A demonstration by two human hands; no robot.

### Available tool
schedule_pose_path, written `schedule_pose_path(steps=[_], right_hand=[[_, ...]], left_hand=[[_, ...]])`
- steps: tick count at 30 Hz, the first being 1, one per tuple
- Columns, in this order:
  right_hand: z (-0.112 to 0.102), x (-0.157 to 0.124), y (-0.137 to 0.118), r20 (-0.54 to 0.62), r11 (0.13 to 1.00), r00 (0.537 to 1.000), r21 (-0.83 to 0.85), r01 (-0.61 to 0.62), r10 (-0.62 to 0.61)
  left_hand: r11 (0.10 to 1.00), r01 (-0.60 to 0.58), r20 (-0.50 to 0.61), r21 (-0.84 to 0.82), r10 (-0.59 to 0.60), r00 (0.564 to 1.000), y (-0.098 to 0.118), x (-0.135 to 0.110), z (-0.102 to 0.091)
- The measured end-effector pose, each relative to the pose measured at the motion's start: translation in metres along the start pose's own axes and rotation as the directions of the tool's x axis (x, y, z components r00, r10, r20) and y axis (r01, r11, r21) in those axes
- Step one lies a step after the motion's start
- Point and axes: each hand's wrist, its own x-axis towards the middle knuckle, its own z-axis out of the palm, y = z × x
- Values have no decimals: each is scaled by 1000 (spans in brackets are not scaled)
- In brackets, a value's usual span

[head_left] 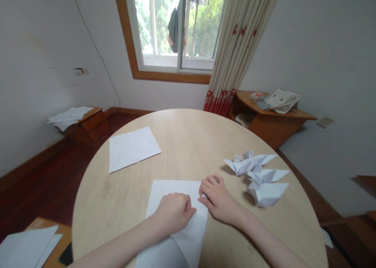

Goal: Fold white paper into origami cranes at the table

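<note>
A white sheet of paper (173,185) lies on the round table in front of me, its near part curving up in a loose flap (164,254). Fingers curled in, my left hand (176,211) presses on the middle of this sheet at the flap; its fingertips are partly hidden. At the far right corner, my right hand (214,195) is closed with thumb and fingers pinching the paper's edge. Several folded white paper figures (268,191) with pointed ends stand to the right of my right hand.
Another white sheet (133,148) lies flat at the table's (188,142) far left. More sheets (26,246) rest on a lower surface at the bottom left. Beyond the table are a window, a long curtain (235,56), a corner shelf (273,123) and a small cabinet (91,127).
</note>
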Motion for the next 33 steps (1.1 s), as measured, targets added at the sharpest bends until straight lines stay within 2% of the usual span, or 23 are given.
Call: schedule_pose_path(steps=[9, 15, 18, 22, 25, 28, 33], right_hand=[[0, 0, -1, -1, 1000, 1000, -23, -2, 2], [1, -1, 2, -29, 1000, 999, -2, -12, 12], [1, -2, 7, -62, 999, 998, 39, -19, 21], [1, -3, 15, -124, 996, 992, 90, -21, 32], [2, -3, 20, -188, 995, 980, 80, -57, 71], [4, -3, 24, -223, 993, 968, 59, -102, 113], [6, -3, 29, -227, 990, 964, 56, -128, 137]], left_hand=[[998, 3, 3, -66, -3, 1000, -3, -1, 0], [987, -139, -101, -85, 130, 986, -8, -3, 4], [962, -260, -102, -86, 251, 963, -13, -1, 6], [884, -456, -162, -103, 437, 885, -19, 4, 10], [834, -535, -208, -135, 505, 838, -23, 7, 11], [796, -560, -233, -230, 513, 826, -25, 8, 11], [782, -544, -199, -304, 506, 839, -27, 7, 11]])
